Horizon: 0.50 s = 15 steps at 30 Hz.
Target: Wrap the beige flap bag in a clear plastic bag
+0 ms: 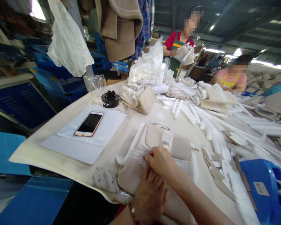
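Observation:
A beige handbag (128, 175) lies on the cream-covered table in front of me, its flap (180, 147) towards the far side. White wrapping (167, 137) covers the clasp area, and a white roll (135, 140) runs along the bag's left side. My right hand (162, 162) is closed over the middle of the bag, thumb and forefinger pinched together by thin white wrapping; what is between them is hidden. Just below it, my left hand (151, 193), with a beaded bracelet at the wrist, rests on the bag with its fingers stretched out.
Left of the bag, a phone (89, 124) lies on white sheets (75, 151). Beyond are a black tape roll (110, 100) and another beige bag (140, 100). White rolls (189, 114) spread to the right, near a blue bin (259, 181). Two co-workers (180, 40) are across the table.

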### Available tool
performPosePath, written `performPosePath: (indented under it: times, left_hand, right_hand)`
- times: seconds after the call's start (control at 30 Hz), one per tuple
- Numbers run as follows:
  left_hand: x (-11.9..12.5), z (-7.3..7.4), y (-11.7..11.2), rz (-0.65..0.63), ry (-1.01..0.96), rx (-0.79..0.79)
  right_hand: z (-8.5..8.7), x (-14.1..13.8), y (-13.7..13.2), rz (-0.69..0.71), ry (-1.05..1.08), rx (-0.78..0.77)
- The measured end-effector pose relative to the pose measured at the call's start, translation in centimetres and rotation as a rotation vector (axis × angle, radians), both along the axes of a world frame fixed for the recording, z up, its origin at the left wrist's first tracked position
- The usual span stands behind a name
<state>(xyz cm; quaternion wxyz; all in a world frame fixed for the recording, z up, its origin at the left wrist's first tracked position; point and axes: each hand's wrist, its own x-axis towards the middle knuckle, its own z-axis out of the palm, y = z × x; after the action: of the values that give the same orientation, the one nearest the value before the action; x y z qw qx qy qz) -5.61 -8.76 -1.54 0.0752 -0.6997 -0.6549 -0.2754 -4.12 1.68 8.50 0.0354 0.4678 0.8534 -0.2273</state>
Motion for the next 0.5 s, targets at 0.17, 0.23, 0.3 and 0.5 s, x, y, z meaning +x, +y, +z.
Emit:
performPosePath:
  times: [0.17, 0.23, 0.3, 0.5]
  left_hand:
    - [-0.3, 0.5, 0.1, 0.003, 0.087, 0.070]
    - [-0.2, 0.0, 0.4, 0.013, 0.111, 0.185]
    - [-0.2, -1.2, 1.0, 0.052, 0.102, 0.390]
    - [-2.9, -4.6, 2.6, -0.026, 0.405, 0.572]
  right_hand:
    - [0.0, 0.6, 0.5, -0.016, 0.014, 0.030]
    - [0.1, 0.9, 0.6, -0.011, 0.021, 0.041]
    - [0.1, 1.2, 0.6, -0.011, 0.022, 0.048]
    - [0.3, 1.8, 1.4, -0.012, 0.035, 0.003]
